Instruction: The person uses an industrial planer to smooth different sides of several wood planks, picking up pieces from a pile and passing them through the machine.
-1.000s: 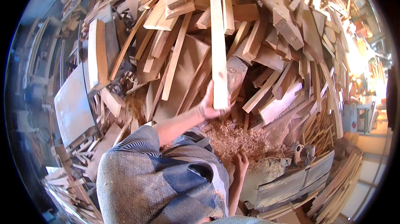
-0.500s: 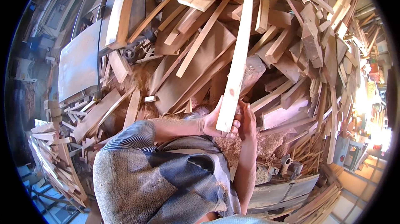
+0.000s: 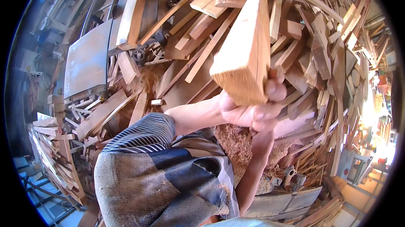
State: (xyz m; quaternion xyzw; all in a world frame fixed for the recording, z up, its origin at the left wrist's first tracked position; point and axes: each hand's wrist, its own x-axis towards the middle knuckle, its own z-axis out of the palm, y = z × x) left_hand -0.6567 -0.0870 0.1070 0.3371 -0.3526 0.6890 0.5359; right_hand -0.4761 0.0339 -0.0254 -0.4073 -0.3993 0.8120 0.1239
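A long pale wooden batten point(image 3: 249, 37) is tilted so its cut end faces up close to me, and its far end narrows away toward the wood heap. My left hand point(image 3: 249, 115) is closed round the batten near this end, with the palm beneath it and fingers along the right side. My right forearm point(image 3: 259, 155) rises from below to the same spot. The right hand itself is mostly hidden behind the left hand and the batten, so its grip does not show clearly.
A jumbled heap of offcuts and boards point(image 3: 303, 54) lies all round the far side. Sawdust point(image 3: 236, 142) covers the area below my hands. A flat metal machine table point(image 3: 88, 60) stands at left, with a thick wooden block point(image 3: 132, 16) beyond it. Scrap pieces point(image 3: 55, 155) are stacked at lower left.
The batten's near end has been raised toward me and turned, showing its end grain. Both hands have shifted slightly right with it, and the right hand has become mostly hidden.
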